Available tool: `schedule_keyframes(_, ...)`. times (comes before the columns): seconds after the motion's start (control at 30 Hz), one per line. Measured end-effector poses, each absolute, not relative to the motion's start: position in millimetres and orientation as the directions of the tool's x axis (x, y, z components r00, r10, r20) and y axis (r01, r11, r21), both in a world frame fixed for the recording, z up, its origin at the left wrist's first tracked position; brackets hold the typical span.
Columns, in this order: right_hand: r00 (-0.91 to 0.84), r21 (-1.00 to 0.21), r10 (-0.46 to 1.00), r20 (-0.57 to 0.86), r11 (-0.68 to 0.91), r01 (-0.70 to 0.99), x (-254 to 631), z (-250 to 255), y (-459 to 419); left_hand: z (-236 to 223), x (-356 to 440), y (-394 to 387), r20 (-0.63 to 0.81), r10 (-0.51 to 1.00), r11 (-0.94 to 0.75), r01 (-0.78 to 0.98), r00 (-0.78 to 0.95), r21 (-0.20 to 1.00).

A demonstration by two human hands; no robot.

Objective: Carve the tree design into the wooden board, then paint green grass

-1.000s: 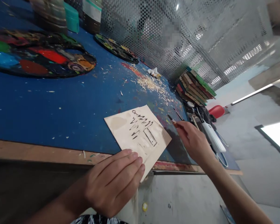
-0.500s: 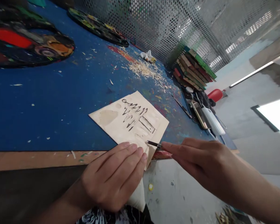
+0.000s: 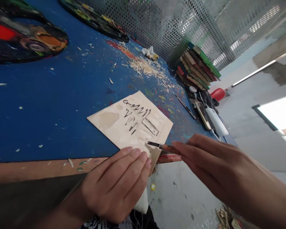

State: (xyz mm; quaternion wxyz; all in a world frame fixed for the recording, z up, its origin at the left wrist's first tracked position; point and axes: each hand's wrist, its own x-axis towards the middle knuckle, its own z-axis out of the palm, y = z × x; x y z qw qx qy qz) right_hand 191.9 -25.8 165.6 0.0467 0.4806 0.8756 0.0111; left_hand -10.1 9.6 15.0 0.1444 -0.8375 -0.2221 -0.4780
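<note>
A pale wooden board with dark carved marks lies at the near edge of the blue table. My left hand rests flat on the board's near corner, fingers together and stretched out. My right hand pinches a thin carving tool, whose metal tip touches the board near that same corner.
Paint-covered round palettes lie at the far left. Wood shavings are scattered by a perforated metal screen. A stack of coloured boards, a phone and other tools sit at the table's right end.
My right hand picked the carving tool up from the table's right side and brought it back to the board's near corner. The left hand kept pressing the board.
</note>
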Motion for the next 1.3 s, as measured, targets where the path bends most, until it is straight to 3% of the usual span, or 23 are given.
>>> schedule_keyframes(0.17,-0.505,-0.057,0.856,-0.11,0.501,0.863,196,164,-35,15,-9,11,0.872,0.214,-0.862,0.505,0.44,-0.043)
schedule_keyframes(0.6,-0.519,0.0,0.852,-0.064,0.52,0.854,187,165,-36,16,-13,8,0.847,0.244,-0.857,0.514,0.473,-0.041)
schedule_keyframes(0.83,-0.491,-0.036,0.871,-0.033,0.49,0.871,183,161,-35,19,-13,9,0.847,0.224,-0.861,0.505,0.481,-0.059)
schedule_keyframes(1.3,-0.544,0.137,0.839,0.02,0.537,0.832,171,152,-57,15,-16,11,0.807,0.197,-0.885,0.455,0.557,-0.098)
